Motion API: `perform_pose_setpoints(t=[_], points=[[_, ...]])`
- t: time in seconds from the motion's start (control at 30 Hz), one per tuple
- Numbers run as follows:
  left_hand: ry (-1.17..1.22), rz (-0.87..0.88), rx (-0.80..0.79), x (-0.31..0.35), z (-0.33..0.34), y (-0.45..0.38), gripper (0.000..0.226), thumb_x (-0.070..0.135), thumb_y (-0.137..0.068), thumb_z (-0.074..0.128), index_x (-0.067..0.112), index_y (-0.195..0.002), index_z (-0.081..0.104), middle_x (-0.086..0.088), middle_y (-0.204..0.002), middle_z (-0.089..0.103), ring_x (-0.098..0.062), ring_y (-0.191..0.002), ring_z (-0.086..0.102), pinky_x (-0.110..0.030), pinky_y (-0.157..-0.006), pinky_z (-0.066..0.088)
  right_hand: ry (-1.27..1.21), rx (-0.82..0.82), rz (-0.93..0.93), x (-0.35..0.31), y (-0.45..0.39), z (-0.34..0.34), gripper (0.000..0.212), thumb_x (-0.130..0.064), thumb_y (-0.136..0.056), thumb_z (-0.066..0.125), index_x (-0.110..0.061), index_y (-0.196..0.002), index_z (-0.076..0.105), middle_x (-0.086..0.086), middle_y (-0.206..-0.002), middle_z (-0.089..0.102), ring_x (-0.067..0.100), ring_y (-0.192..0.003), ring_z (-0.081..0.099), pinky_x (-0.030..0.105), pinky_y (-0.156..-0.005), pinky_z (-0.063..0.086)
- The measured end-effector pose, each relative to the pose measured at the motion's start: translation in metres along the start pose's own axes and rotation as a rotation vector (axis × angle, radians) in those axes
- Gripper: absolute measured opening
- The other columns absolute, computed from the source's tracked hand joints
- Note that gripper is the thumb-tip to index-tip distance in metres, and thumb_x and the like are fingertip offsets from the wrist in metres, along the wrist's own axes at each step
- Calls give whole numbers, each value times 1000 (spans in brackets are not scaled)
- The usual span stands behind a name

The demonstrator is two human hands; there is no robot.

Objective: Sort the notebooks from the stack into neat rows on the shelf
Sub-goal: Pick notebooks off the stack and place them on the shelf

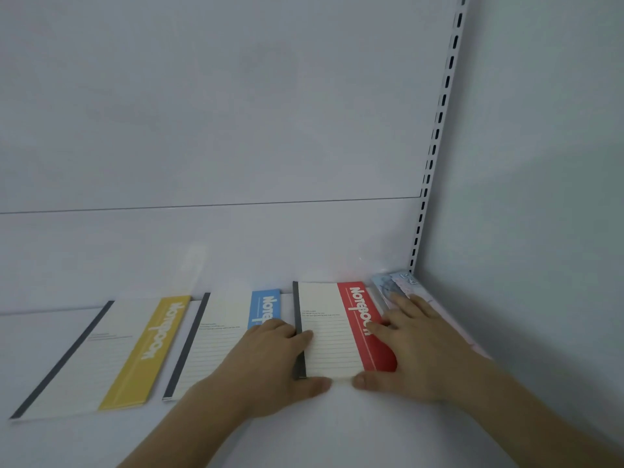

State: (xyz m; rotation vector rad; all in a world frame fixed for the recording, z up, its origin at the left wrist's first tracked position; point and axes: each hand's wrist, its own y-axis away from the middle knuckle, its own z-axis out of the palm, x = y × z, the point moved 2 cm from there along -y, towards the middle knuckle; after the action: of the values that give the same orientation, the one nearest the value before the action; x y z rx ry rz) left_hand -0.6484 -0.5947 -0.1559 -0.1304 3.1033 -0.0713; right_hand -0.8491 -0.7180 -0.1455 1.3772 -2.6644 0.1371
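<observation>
Three cream notebooks lie flat in a row on the white shelf (337, 430): one with a yellow band (111, 352) at the left, one with a blue band (219, 336) in the middle, one with a red band (332, 329) at the right. My left hand (270, 359) rests on the red notebook's dark spine edge, fingers straight, thumb against its near edge. My right hand (408, 349) lies flat on its red band, thumb also at the near edge. Behind my right hand, a stack of pale patterned notebooks (395, 285) sits in the shelf's back right corner, partly hidden.
A white back panel (236, 130) rises behind the row. The right side wall (540, 197) and a slotted upright (435, 130) close off the corner next to the stack. Bare shelf surface lies in front of the notebooks.
</observation>
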Motion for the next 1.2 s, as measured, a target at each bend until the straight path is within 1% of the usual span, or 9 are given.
perform_pose_setpoints(t=[0.2, 0.3, 0.43, 0.57, 0.73, 0.87, 1.0, 1.1, 1.2], points=[[15, -9, -24, 3, 1, -4, 75, 78, -86, 42, 25, -138, 48, 7, -126, 59, -15, -122, 48, -34, -105, 41, -53, -42, 7, -1, -4, 2, 116, -100, -61, 17, -25, -148, 34, 3, -155, 34, 26, -151, 1, 45, -122, 1], [45, -42, -52, 5, -2, -5, 71, 77, -87, 46, 29, -139, 48, 6, -126, 57, -15, -120, 49, -33, -101, 43, -96, -43, 6, 2, -6, 1, 116, -101, -58, 21, -26, -144, 41, 2, -149, 41, 26, -149, 9, 43, -122, 5], [85, -70, -71, 9, -5, -3, 64, 72, -88, 52, 26, -133, 54, 5, -119, 59, -14, -113, 52, -31, -94, 48, -95, -26, -5, 4, -6, 2, 122, -102, -49, 9, -27, -138, 48, -1, -139, 45, 26, -144, 17, 41, -121, 12], [57, -79, -92, 11, -6, -2, 61, 69, -90, 51, 24, -132, 54, 4, -120, 61, -15, -114, 52, -33, -97, 48, -137, 19, -3, 3, -4, 7, 119, -101, -54, 9, -28, -140, 46, -6, -147, 32, 24, -146, 11, 42, -120, 14], [97, -104, -80, 12, -9, 3, 62, 69, -89, 52, 25, -133, 54, 4, -122, 55, -16, -117, 49, -32, -97, 46, -145, 76, -28, 0, -1, 7, 108, -98, -63, 16, -26, -138, 48, -9, -141, 37, 20, -143, 18, 34, -119, 15], [129, -132, -71, 15, -12, 8, 76, 77, -85, 50, 25, -140, 47, 4, -128, 53, -16, -121, 47, -34, -101, 45, -167, 133, -41, -7, 6, -1, 102, -93, -69, 18, -28, -145, 39, -8, -148, 34, 19, -145, 16, 30, -118, 11], [188, -192, 126, 18, -22, 16, 76, 74, -90, 42, 26, -148, 39, 7, -140, 48, -15, -131, 40, -31, -108, 39, -198, 244, -3, -23, 6, -10, 78, -75, -88, 32, -27, -150, 33, -4, -158, 26, 17, -150, 7, 34, -121, 8], [188, -239, 290, 15, -23, 29, 71, 69, -94, 35, 23, -147, 45, 5, -144, 49, -15, -135, 41, -31, -112, 36, -199, 303, -4, -39, 5, -14, 80, -74, -88, 21, -25, -150, 34, -1, -158, 29, 20, -150, 12, 35, -120, 10], [157, -282, 409, 3, -22, 49, 73, 66, -91, 28, 17, -133, 60, -2, -134, 60, -23, -127, 53, -39, -106, 44, -231, 372, -5, -59, 8, -20, 82, -73, -88, 18, -20, -147, 40, 4, -154, 37, 25, -147, 23, 42, -120, 19]])
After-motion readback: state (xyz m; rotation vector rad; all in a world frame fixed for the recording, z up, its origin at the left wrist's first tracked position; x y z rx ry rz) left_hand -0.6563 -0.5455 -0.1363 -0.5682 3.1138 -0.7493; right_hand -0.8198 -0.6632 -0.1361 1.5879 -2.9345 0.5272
